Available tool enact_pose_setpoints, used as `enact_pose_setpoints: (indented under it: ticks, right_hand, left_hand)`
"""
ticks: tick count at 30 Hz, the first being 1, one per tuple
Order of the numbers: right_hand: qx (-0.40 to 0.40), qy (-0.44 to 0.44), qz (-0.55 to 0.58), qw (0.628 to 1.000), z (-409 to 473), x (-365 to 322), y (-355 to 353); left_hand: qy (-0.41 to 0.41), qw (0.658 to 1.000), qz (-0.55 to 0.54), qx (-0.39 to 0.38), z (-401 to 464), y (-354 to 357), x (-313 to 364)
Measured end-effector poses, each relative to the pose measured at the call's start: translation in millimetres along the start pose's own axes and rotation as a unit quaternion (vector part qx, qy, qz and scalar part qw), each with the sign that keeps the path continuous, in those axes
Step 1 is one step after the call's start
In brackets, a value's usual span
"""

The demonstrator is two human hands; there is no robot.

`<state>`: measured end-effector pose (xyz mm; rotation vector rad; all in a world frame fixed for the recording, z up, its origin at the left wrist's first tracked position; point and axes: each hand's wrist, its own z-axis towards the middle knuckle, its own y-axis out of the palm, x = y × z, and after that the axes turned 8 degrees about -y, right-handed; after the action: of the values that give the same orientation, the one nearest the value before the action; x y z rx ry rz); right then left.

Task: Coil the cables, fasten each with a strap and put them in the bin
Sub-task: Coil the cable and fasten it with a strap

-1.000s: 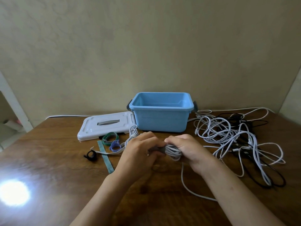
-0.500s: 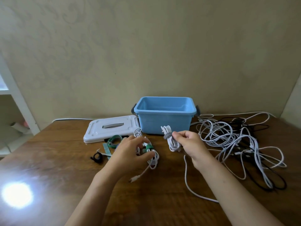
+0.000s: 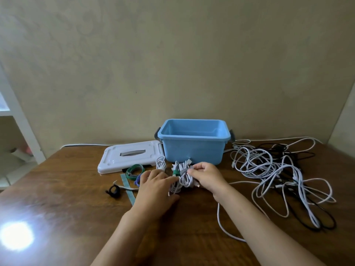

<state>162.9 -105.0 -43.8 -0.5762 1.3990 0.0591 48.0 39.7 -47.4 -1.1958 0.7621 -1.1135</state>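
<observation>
Bundles: two coiled white cables meet between the hands on the counter [image 3: 57, 189]; the grey-strapped coil [image 3: 185, 177] is on the right, the green-strapped coil [image 3: 175, 181] touching it on the left; a third small coil [image 3: 161, 163] lies just behind, near the lid
Right hand [image 3: 206, 176]: fingers curled, pinching the grey-strapped coil at its strap; the coil's loops hang toward the person, plug ends pointing away toward the bin
Left hand [image 3: 155, 184]: lies over the green-strapped coil with fingers bent toward it; whether they close round it or only rest on it I cannot tell, since the back of the hand hides the fingertips
Bin [image 3: 194, 150]: blue, lid off, straight beyond the two coils and close; nothing shows inside it from this angle
Key relation: the bin lies directly ahead of both hands, slightly nearer the right; both coils run lengthwise toward it, so a lift up and forward over the near rim looks enough
Lid [image 3: 130, 157]: white, flat on the counter to the left of the bin, out of that path
Spare straps [image 3: 135, 170]: green, blue, teal and black ones lie left of the left hand
Loose cables [image 3: 278, 173]: a white and black tangle well to the right; one white lead runs under the right forearm
Progress: judged early; most cables uncoiled
</observation>
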Motion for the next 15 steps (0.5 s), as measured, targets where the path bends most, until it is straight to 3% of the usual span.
enact_pose_setpoints:
  ticks: [7, 11, 15]
  right_hand:
    - [-0.031, -0.11, -0.203, 0.972, -21, -21, -29]
    - [-0.03, -0.167, -0.334, 0.927, -37, -25, -73]
    - [-0.096, -0.117, -0.468, 0.87, -50, -19, -104]
  left_hand:
    - [-0.002, 0.999, -0.042, 0.024, 2, -3, -3]
    - [0.021, 0.988, -0.147, 0.041, -1, -9, 7]
    - [0.066, 0.972, -0.216, 0.06, -11, -17, 26]
